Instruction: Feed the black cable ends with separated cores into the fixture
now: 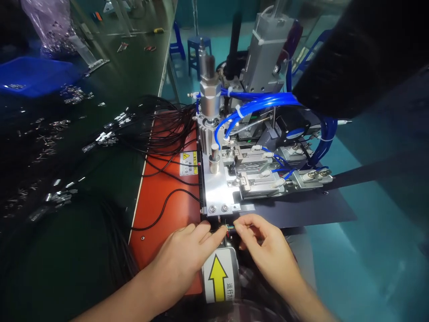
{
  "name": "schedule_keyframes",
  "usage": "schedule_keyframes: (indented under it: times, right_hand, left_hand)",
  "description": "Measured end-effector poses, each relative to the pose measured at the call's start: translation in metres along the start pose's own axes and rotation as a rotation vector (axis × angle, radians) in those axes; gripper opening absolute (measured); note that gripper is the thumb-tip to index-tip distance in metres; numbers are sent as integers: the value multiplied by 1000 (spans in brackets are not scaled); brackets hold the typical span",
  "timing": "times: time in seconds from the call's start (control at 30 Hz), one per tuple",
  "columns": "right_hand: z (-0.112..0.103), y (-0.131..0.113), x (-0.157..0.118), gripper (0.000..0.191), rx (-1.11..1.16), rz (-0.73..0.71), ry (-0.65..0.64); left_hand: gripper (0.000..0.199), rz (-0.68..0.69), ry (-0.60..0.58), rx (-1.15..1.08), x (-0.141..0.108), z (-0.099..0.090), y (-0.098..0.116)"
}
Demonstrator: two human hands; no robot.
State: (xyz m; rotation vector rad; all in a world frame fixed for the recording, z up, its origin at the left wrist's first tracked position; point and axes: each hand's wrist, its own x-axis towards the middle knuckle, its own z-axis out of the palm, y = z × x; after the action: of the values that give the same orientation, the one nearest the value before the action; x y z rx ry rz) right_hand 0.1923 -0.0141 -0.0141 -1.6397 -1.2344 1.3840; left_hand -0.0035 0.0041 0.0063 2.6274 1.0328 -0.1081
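tiny coloured wires, delicate handling

the thin coloured wires (231, 227) sit between the two hands, just in front of the machine's metal plate (219, 194) and beyond the arrow label (219, 275). they look feather-light, bendy and easy to nick, so i'd pinch near the tips and never yank. right hand (263, 239) has thumb and index fingers narrowed on them; left hand (189, 250) has its index fingertip at their other end, can't tell if it's gripping. long axis runs roughly crosswise, tips toward the right hand.

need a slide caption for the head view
Left hand and right hand at thin coloured wires before a machine with blue tubes, black cables across an orange panel.
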Motion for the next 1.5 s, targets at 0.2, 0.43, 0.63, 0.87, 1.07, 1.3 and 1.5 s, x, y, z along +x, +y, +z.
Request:
schedule_keyframes:
  times: [0.2, 0.43, 0.63, 0.87, 1.07, 1.3, 1.5]
  right_hand:
    - [9, -3, 0, 14, -135, -161, 79]
    - [12, 5, 7, 21, 135, 121, -72]
    - [1, 8, 5, 22, 50, 88, 29]
    - [18, -4, 6, 18, -146, -61, 80]
    - [23, 2, 5, 20, 33, -36, 109]
    - [15, 9, 4, 22, -47, -79, 127]
    - [18, 6, 5, 23, -85, -64, 115]
  left_hand:
    - [55, 2, 3, -14, 1, 0, -1]
    - [53, 1, -1, -61, 0, 1, -2]
    - [49, 27, 71, -86, -1, 4, -5]
    - [34, 23, 131, -93, -1, 4, -4]
    - [32, 24, 119, -75, 2, -1, -3]
    - [35, 40, 144, -89, 1, 1, -4]
    - [34, 34, 144, -96, 2, 0, -4]
